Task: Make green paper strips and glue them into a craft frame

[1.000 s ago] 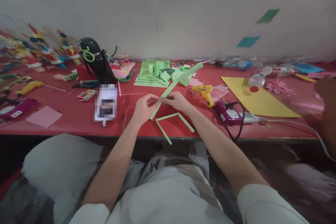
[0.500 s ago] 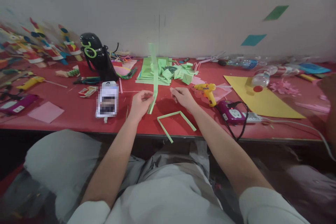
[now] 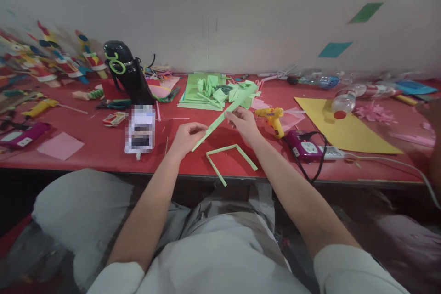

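A long light-green paper strip point(image 3: 217, 122) slants up to the right above the red table. My left hand point(image 3: 189, 138) pinches it near its lower end, thumb and fingers closed. Further up, my right hand point(image 3: 244, 123) has its fingers closed on the same strip. Just in front of my hands lies a folded green paper strip point(image 3: 222, 150), bent into a three-sided shape, with one leg reaching past the table's front edge. Behind the strip's upper end sit folded green paper pieces point(image 3: 212, 86) on a stack of green sheets point(image 3: 193, 89).
Right of my right hand lies a yellow glue gun point(image 3: 274, 119), beside a purple power box point(image 3: 303, 147) with cables. A phone point(image 3: 140, 128) and a black bottle point(image 3: 126, 73) stand left. Yellow paper point(image 3: 358, 135), plastic bottles point(image 3: 344, 101) and another person's hand point(image 3: 429, 112) are at right.
The strip has tipped from upright to a slant toward the right. My right hand, which was empty beside it, has moved in and taken hold of it. My left hand keeps its grip.
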### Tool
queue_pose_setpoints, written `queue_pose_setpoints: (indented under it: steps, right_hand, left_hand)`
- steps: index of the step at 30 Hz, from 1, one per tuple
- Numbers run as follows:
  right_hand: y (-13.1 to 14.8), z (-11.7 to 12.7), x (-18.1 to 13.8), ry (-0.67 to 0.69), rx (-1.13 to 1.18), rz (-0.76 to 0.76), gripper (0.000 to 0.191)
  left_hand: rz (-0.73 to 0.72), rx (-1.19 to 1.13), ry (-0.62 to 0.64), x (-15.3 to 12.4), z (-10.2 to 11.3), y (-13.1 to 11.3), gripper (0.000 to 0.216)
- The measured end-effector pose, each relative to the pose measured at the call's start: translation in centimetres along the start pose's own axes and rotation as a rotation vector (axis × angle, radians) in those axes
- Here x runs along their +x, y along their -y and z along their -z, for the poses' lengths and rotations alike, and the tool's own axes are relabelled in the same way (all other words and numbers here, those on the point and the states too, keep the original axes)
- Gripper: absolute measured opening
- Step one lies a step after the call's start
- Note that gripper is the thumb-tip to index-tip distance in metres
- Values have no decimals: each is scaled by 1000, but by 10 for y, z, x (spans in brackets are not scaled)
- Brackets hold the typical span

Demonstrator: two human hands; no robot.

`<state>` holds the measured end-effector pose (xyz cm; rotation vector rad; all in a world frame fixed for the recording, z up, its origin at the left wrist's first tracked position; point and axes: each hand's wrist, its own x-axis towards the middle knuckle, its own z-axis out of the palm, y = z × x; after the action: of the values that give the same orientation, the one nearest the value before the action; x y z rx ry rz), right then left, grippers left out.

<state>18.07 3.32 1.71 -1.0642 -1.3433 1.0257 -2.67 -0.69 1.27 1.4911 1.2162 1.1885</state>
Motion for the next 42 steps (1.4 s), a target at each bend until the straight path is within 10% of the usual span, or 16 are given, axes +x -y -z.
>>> queue_pose_setpoints:
  steps: [8, 18, 24, 42]
  right_hand:
    - [-2, -1, 3, -46, 189, -90, 25]
    - [2, -8, -5, 155, 256, -104, 33]
    - [4, -11, -10, 294, 290, -145, 36]
    - [4, -8, -8, 136, 221, -80, 42]
  left_hand:
    - [142, -746, 64, -1, 13, -12, 26]
    - [132, -653, 85, -1, 2, -5, 31]
    - [133, -539, -109, 3, -1, -1, 35]
    - [116, -507, -212, 1, -1, -1, 31]
